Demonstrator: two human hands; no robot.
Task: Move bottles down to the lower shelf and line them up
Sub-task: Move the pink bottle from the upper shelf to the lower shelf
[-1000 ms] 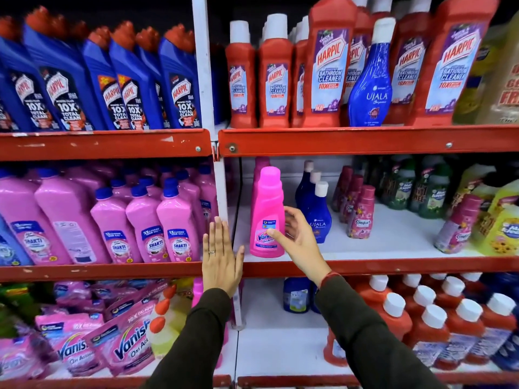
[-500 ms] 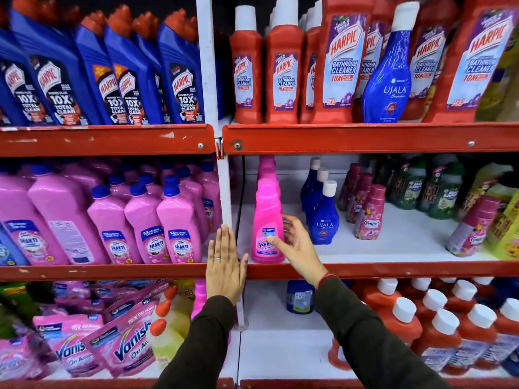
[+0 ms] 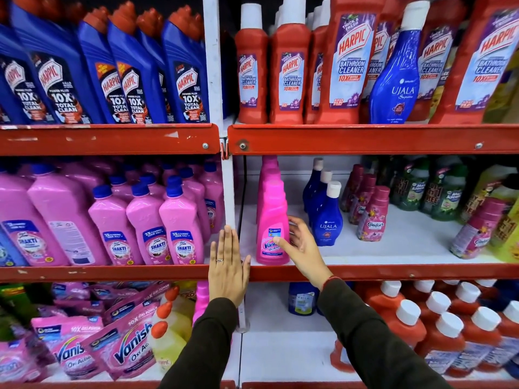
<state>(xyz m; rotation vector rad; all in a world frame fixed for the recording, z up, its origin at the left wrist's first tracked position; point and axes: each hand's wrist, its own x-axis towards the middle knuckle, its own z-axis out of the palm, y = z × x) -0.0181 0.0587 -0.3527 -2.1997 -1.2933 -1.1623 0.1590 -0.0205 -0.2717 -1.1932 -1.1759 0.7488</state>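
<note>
A pink Vanish bottle [image 3: 271, 209] stands upright at the front left of the middle shelf [image 3: 393, 272], in line with more pink bottles behind it. My right hand [image 3: 304, 249] holds its lower right side, thumb on the label and fingers spread behind. My left hand [image 3: 227, 273] lies flat and empty against the white upright post [image 3: 229, 186] and the red shelf edge. A row of small blue Ujala bottles [image 3: 327, 217] stands just right of the pink bottle. One large blue Ujala bottle [image 3: 394, 80] stands on the upper shelf among red Harpic bottles [image 3: 289, 71].
Comfort bottles [image 3: 373, 217] and green bottles stand further right on the middle shelf. Pink Shakti bottles [image 3: 146, 226] fill the left bay. The lowest shelf holds red white-capped bottles [image 3: 438, 327] at right and Vanish pouches [image 3: 120, 343] at left.
The pink Vanish bottle has shifted slightly back, into line with the pink bottles behind it. My right hand stays on it; my left hand stays flat on the post.
</note>
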